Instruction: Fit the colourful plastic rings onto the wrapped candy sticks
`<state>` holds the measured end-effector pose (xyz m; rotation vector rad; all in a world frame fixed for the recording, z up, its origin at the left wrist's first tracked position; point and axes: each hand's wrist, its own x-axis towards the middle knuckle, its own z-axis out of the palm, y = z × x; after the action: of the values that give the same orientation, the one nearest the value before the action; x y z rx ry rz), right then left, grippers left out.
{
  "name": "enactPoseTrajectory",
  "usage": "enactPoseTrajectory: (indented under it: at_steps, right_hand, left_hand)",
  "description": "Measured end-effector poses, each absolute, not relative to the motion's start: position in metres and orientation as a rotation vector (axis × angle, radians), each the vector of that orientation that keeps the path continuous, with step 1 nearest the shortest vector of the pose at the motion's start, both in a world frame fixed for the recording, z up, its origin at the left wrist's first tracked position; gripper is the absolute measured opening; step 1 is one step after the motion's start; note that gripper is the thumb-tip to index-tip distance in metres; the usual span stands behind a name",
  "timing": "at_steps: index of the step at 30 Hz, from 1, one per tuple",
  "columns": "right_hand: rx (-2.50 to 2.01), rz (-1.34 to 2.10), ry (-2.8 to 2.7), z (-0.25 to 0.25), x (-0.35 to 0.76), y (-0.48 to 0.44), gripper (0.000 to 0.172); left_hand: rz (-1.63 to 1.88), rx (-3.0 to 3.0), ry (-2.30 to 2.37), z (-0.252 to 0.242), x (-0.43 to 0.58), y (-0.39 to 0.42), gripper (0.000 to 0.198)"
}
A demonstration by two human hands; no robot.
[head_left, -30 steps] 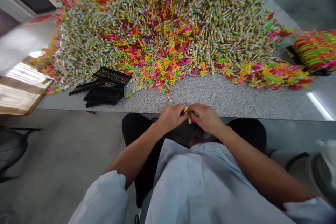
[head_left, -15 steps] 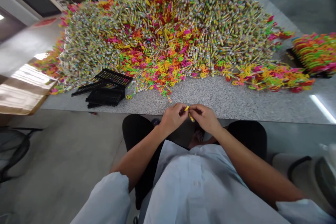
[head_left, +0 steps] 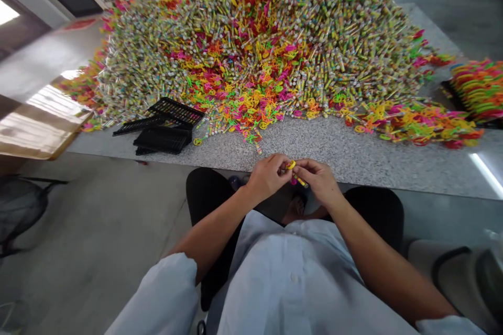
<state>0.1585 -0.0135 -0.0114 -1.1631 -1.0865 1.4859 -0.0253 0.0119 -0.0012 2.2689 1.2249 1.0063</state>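
Observation:
My left hand (head_left: 270, 175) is closed at the table's front edge, its fingertips pinching a small yellow plastic piece with a rounded top (head_left: 291, 165). Right beside it, my right hand (head_left: 319, 180) grips a slim yellow-patterned tube (head_left: 301, 181), which slants down below the fingers. A bit of pink plastic (head_left: 293, 181) shows between the hands; which hand has it I cannot tell. The fingertips of both hands nearly meet, and how the pieces join is hidden. One loose tube (head_left: 259, 149) lies on the table just beyond my left hand.
A large heap of patterned tubes and bright plastic pieces (head_left: 251, 52) covers much of the speckled stone table (head_left: 338, 146). Black slotted trays (head_left: 163, 138) lie at the left. A loaded tray of colourful pieces (head_left: 479, 89) stands at the far right.
The yellow piece now shows its rounded top, and pink plastic has come into sight between the hands. Both hands stay together, slightly further right in view; the view has shifted a little.

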Motion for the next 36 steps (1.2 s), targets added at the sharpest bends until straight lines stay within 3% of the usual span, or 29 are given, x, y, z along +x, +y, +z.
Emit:
enactPoseTrajectory:
  at_steps: [15, 22, 26, 36]
  right_hand:
    - [-1.278, 1.400, -1.158, -0.008, 0.162, -0.007, 0.022]
    - [-1.327, 1.422, -1.092, -0.015, 0.164, -0.011, 0.023]
    - [-1.287, 1.499, -0.957, -0.018, 0.163, -0.012, 0.021]
    - [-1.125, 1.746, -0.686, -0.015, 0.164, -0.012, 0.028]
  left_hand:
    - [0.888, 2.297, 1.388, -0.003, -0.011, 0.009, 0.020]
    - [0.892, 2.161, 1.164, 0.003, -0.015, 0.012, 0.012]
    - [0.840, 2.140, 1.089, 0.006, -0.021, 0.012, 0.020]
    - [0.687, 2.294, 0.983, 0.015, -0.034, 0.025, 0.015]
